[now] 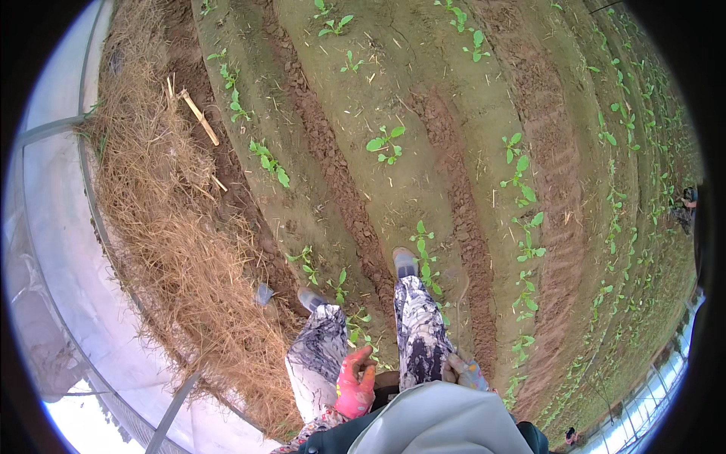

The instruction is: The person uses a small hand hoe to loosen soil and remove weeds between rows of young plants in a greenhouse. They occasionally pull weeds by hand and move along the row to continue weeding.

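Note:
My left hand (355, 384), in a pink patterned glove, hangs in front of my left thigh. Its fingers are loosely bent, with a gap between them and nothing visible inside. Beside my right knee, my right hand (469, 373) wears a pale bluish glove. Its fingers are closed around a thin rod (459, 323) that reaches forward over the soil; the far end is blurred against the ground. Leafy green seedlings (425, 258) grow right by my right shoe (405, 262). More seedlings (356, 323) stand between my legs, close to my left shoe (311, 299).
Loose-soil furrows (334, 164) run between flat beds planted with seedlings (387, 144). Dry straw (187, 272) and a broken stalk (199, 117) lie to the left, along a plastic-sheet wall (57, 204) with metal framing. Another person (686, 207) is at the far right.

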The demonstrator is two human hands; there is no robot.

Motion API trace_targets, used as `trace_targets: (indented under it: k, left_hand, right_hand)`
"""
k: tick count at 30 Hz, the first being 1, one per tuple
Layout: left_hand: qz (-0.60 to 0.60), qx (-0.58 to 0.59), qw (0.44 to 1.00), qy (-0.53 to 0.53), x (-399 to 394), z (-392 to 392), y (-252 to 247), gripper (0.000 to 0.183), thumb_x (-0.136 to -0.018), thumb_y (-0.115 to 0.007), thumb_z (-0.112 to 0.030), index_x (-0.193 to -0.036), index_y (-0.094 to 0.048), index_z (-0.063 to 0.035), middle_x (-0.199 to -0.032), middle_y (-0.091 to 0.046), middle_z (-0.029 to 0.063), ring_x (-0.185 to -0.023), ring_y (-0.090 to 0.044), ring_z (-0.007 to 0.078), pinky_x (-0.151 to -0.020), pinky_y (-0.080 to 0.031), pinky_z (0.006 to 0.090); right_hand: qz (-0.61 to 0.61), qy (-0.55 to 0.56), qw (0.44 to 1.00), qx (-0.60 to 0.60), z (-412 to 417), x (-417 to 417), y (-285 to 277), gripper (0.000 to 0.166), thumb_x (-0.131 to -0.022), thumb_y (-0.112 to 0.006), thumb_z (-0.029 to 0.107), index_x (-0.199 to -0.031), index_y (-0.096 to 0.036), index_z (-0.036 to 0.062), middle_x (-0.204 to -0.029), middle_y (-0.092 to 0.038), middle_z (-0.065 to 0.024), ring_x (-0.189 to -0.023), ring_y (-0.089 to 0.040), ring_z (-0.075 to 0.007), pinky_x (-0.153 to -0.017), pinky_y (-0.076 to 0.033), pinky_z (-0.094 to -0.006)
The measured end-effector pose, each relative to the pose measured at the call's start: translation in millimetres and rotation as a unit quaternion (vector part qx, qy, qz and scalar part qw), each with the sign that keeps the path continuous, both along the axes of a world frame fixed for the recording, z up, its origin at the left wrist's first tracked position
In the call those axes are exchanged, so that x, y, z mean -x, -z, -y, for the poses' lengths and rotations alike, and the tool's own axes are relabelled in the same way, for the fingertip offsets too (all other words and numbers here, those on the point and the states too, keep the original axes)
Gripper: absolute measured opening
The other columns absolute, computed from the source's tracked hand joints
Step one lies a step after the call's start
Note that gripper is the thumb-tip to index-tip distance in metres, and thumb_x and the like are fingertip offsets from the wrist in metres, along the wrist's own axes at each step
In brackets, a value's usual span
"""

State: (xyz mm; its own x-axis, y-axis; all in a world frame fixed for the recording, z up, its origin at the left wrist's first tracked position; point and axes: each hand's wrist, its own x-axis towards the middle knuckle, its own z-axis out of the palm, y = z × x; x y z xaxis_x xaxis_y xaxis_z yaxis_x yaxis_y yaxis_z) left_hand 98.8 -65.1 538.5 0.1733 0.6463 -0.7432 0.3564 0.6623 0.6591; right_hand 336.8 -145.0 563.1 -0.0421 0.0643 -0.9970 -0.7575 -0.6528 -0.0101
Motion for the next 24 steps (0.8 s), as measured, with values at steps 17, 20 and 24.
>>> trace_targets:
  k: [17,20,24]
  left_hand:
    - [0.061,-0.014,0.998,0.026,51.6,-189.9,-20.8,0.033,-0.091,-0.056,0.001,-0.124,-0.057,-0.001,-0.121,-0.058,0.0124,-0.11,-0.058,0.0198,-0.096,-0.045,0.0302]
    - [0.066,0.036,0.997,0.002,91.6,-235.5,-8.2,0.034,-0.094,-0.054,-0.001,-0.127,-0.053,0.0018,-0.122,-0.06,0.0153,-0.111,-0.059,0.0205,-0.096,-0.045,0.0309]
    - [0.048,0.168,0.984,-0.042,147.1,-273.7,-25.1,0.035,-0.096,-0.05,-0.004,-0.131,-0.05,0.0021,-0.121,-0.061,0.015,-0.108,-0.059,0.0192,-0.095,-0.045,0.0308]
  right_hand:
    - [0.121,0.025,0.992,-0.032,-178.2,58.2,-32.5,0.027,-0.099,-0.051,0.032,-0.09,-0.049,0.0061,-0.057,-0.04,-0.0003,-0.042,-0.041,-0.0145,-0.039,-0.034,-0.0298]
    - [0.094,0.042,0.994,-0.024,-246.5,99.0,-43.0,0.026,-0.099,-0.05,0.033,-0.089,-0.048,0.0097,-0.055,-0.038,0.0004,-0.041,-0.038,-0.0144,-0.037,-0.032,-0.0307]
    - [0.084,0.057,0.993,-0.052,-329.5,142.2,-69.8,0.026,-0.098,-0.052,0.034,-0.091,-0.05,0.0091,-0.056,-0.038,0.0003,-0.042,-0.04,-0.0144,-0.039,-0.032,-0.0301]
